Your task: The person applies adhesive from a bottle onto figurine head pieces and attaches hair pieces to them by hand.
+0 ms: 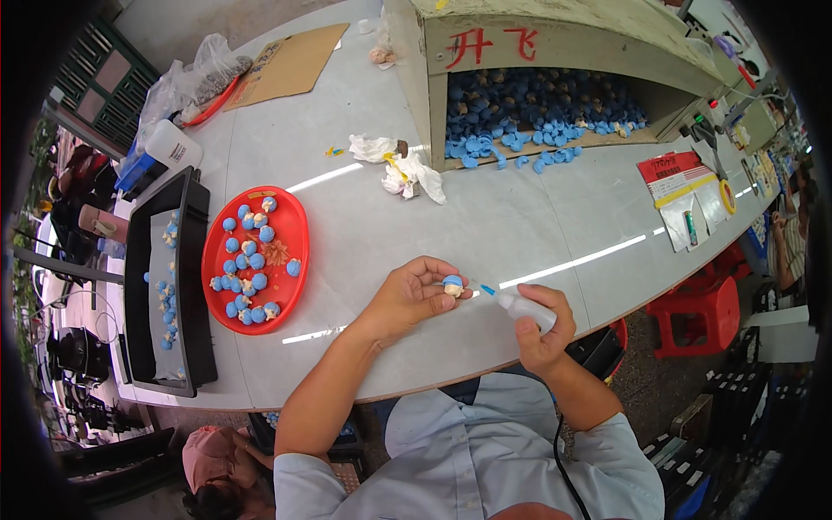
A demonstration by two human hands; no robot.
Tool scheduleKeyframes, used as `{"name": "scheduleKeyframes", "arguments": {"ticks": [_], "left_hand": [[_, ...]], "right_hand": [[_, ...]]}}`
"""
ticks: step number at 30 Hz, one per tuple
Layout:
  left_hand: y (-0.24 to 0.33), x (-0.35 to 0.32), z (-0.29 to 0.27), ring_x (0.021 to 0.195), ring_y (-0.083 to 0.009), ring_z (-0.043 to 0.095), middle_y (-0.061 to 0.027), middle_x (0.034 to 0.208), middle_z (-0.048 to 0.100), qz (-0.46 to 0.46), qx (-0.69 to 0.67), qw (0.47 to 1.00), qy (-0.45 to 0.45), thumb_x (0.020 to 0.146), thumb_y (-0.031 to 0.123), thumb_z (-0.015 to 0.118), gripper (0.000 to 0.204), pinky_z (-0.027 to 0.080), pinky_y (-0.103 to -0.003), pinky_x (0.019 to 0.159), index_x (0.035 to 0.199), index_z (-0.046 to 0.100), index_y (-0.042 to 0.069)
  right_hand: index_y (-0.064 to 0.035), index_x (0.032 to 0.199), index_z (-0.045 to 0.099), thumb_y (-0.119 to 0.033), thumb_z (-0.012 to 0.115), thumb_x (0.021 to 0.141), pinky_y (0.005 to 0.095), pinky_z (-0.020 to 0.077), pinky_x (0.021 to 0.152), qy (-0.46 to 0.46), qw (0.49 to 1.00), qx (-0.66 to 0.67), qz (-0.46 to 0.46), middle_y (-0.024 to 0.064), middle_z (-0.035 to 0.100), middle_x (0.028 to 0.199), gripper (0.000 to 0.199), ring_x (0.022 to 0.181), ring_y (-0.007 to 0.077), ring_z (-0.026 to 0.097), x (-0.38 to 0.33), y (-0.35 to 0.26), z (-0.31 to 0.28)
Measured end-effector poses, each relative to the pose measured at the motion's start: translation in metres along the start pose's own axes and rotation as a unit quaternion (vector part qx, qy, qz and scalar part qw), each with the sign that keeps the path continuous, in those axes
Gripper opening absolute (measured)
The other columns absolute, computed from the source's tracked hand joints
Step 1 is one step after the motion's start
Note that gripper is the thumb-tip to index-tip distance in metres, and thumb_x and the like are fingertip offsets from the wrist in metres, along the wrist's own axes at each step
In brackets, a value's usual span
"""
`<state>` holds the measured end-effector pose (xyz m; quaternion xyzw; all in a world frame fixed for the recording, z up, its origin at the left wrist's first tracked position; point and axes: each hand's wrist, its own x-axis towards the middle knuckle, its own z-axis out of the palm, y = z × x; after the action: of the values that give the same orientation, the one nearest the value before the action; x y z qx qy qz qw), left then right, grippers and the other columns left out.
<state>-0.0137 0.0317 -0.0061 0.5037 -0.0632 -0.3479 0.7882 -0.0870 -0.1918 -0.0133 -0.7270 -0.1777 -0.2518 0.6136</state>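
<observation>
Gluing a small blue-capped piece.
I'm pinching the blue-capped piece [452, 285] in my left hand [412, 296] fingertips; my right hand [544, 325] is wrapping closed around a squeeze bottle [524, 305].

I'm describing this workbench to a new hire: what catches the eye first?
The left hand pinches a small blue-capped piece while the right hand aims a squeeze bottle at it. Left of them sits a red tray of similar pieces; beyond, a wooden box spills blue caps.
</observation>
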Motion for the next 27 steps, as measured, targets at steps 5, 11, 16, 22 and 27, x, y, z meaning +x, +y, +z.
{"name": "scheduleKeyframes", "arguments": {"ticks": [5, 11, 16, 22, 27], "left_hand": [[0.005, -0.003, -0.001, 0.11, -0.0266, 0.063, -0.0151, 0.116, 0.061, -0.028, -0.041, 0.999, 0.005, 0.085, 0.007, 0.073, 0.039, 0.052, -0.034, 0.096, 0.117, 0.052, 0.003], [0.005, -0.003, -0.005, 0.109, -0.0253, 0.064, -0.0147, 0.115, 0.062, -0.039, -0.066, 0.997, 0.004, 0.086, 0.007, 0.071, 0.037, 0.054, -0.032, 0.091, 0.118, 0.052, 0.003], [0.008, -0.002, -0.002, 0.108, -0.0246, 0.064, -0.014, 0.114, 0.063, -0.044, -0.077, 0.996, 0.007, 0.087, 0.005, 0.069, 0.033, 0.055, -0.031, 0.09, 0.117, 0.053, 0.003], [0.006, -0.004, -0.002, 0.108, -0.0251, 0.064, -0.0134, 0.114, 0.063, -0.042, -0.08, 0.996, 0.009, 0.089, 0.005, 0.067, 0.032, 0.055, -0.031, 0.09, 0.118, 0.054, 0.003], [0.006, -0.004, -0.002, 0.109, -0.0257, 0.064, -0.0137, 0.115, 0.063, -0.042, -0.078, 0.996, 0.028, 0.089, 0.005, 0.066, 0.033, 0.055, -0.032, 0.091, 0.119, 0.053, 0.003]], "right_hand": [[0.0046, 0.121, 0.052, -0.011, 0.058, 0.092, 0.0269, 0.0482, 0.08, 0.054, 0.985, 0.061, 0.151, 0.0101, 0.063, 0.097, 0.033, 0.087, 0.0138, 0.059, 0.011, -0.003, -0.024], [0.0006, 0.117, 0.055, -0.008, 0.065, 0.088, 0.0256, 0.0449, 0.081, 0.118, 0.97, -0.065, 0.201, 0.0032, 0.063, 0.094, 0.032, 0.084, 0.0101, 0.056, 0.045, 0.027, -0.1], [0.0003, 0.111, 0.061, -0.007, 0.067, 0.086, 0.0245, 0.0438, 0.074, 0.19, 0.928, -0.228, 0.225, 0.0013, 0.061, 0.088, 0.027, 0.079, 0.0089, 0.053, 0.056, 0.067, -0.172], [0.0029, 0.114, 0.06, -0.008, 0.07, 0.084, 0.0258, 0.0433, 0.074, 0.176, 0.9, -0.311, 0.251, 0.0034, 0.06, 0.092, 0.033, 0.081, 0.0108, 0.051, 0.048, 0.08, -0.19], [0.0012, 0.12, 0.055, -0.008, 0.068, 0.088, 0.0238, 0.0418, 0.075, 0.297, 0.843, -0.436, 0.104, 0.0053, 0.053, 0.1, 0.036, 0.084, 0.0109, 0.048, 0.027, 0.047, -0.156]]}}
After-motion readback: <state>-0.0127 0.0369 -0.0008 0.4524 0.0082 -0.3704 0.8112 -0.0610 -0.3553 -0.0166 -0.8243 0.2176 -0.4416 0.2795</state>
